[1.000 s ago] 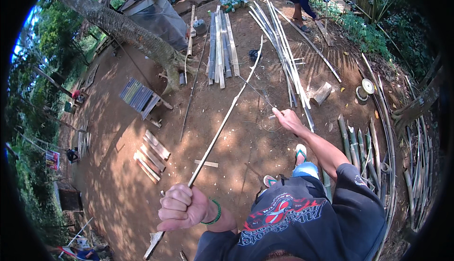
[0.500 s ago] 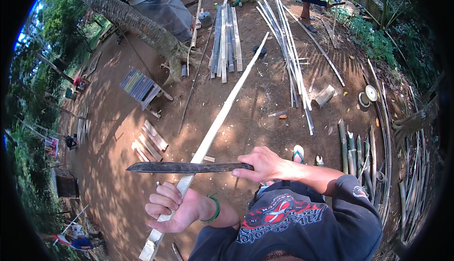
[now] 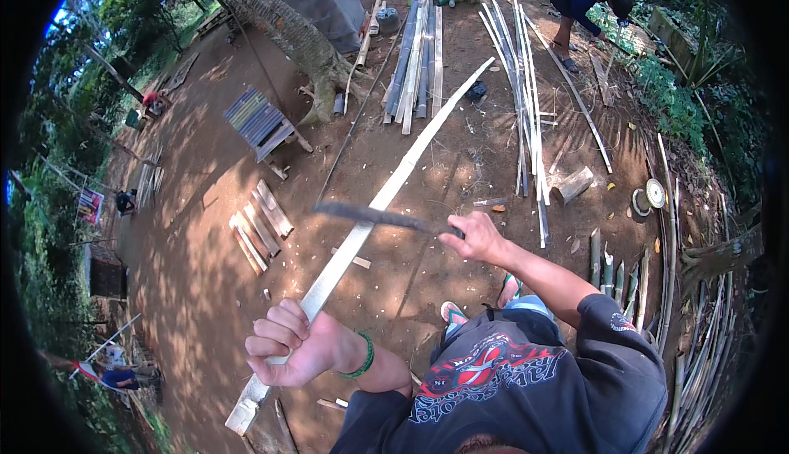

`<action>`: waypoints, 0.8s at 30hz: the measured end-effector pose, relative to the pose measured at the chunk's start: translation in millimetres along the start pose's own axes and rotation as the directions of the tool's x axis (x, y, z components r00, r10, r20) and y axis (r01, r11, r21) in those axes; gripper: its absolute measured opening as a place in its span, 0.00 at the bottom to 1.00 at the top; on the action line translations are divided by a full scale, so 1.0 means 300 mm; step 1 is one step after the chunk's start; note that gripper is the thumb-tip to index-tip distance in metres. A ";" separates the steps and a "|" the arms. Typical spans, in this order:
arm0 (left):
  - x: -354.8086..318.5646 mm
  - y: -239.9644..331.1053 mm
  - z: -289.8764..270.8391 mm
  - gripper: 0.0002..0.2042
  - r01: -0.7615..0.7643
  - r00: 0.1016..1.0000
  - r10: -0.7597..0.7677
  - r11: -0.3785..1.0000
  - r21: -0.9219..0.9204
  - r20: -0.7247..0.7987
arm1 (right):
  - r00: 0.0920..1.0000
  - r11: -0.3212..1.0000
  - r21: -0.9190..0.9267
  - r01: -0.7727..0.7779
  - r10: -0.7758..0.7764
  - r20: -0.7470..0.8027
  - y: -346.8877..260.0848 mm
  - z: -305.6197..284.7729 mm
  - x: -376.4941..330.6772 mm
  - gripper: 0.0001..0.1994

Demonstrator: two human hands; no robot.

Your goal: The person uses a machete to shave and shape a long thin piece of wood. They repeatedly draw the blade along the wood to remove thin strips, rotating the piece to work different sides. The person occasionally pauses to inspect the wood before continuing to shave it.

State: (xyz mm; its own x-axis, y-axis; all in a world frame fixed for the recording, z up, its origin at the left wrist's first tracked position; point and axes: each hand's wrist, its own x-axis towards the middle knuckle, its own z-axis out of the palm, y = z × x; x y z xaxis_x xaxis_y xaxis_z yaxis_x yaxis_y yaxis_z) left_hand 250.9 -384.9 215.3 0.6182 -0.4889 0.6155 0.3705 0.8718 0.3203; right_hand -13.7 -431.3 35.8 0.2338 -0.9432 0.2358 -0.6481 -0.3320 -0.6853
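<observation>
My left hand point(image 3: 292, 343), a green beaded bracelet point(image 3: 366, 355) at its wrist, is closed around the lower part of a long pale bamboo strip point(image 3: 348, 250). The strip slants from the lower left up to the far right, its thin tip over the ground ahead. My right hand point(image 3: 477, 238) grips the handle of a dark machete point(image 3: 398, 220). Its long blade points left and lies across the strip, well ahead of my left hand; motion smears it. Whether blade and strip touch, I cannot tell.
Split bamboo slats point(image 3: 413, 76) and long thin strips point(image 3: 530, 117) lie ahead. Short boards point(image 3: 261, 224) are left, near a small slatted bench point(image 3: 260, 124) and a tree trunk point(image 3: 271, 27). Right are a log point(image 3: 573, 184) and bamboo poles point(image 3: 606, 269). Another person point(image 3: 575, 10) bends at far right.
My right hand and the machete have moved forward along the strip, away from my left hand. My left hand still holds the strip. The view has shifted, and the far person bends lower.
</observation>
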 end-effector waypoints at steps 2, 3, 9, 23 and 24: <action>-0.008 -0.034 0.028 0.21 0.006 0.999 -0.007 1.000 0.019 0.039 | 0.801 0.801 -0.020 -0.598 0.597 -0.040 0.224 -0.044 0.042 0.37; -0.017 -0.029 0.026 0.21 0.022 0.998 -0.024 0.999 0.029 0.059 | 0.734 0.729 -0.089 -0.678 0.678 -0.042 0.327 -0.069 0.034 0.38; -0.015 -0.040 0.001 0.20 0.021 0.998 -0.018 0.998 -0.052 0.058 | 0.941 0.929 0.156 -0.336 0.326 0.089 -0.097 -0.066 -0.036 0.31; -0.066 -0.110 0.061 0.29 0.117 0.875 -0.030 0.981 -0.152 0.484 | 0.904 0.904 -0.007 -0.427 0.427 -0.032 0.093 -0.175 0.017 0.30; -0.071 -0.125 0.065 0.29 0.098 0.885 -0.023 0.985 -0.139 0.465 | 0.925 0.926 -0.015 -0.377 0.376 -0.050 0.051 -0.165 0.022 0.31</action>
State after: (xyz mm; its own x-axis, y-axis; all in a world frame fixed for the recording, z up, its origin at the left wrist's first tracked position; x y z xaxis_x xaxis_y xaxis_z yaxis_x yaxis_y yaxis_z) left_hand 210.2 -406.5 204.3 0.2164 -0.4383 0.8724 0.5224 0.8068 0.2758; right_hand -57.9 -442.8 61.1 -0.0636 -0.9980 -0.0047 -0.6993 0.0479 -0.7132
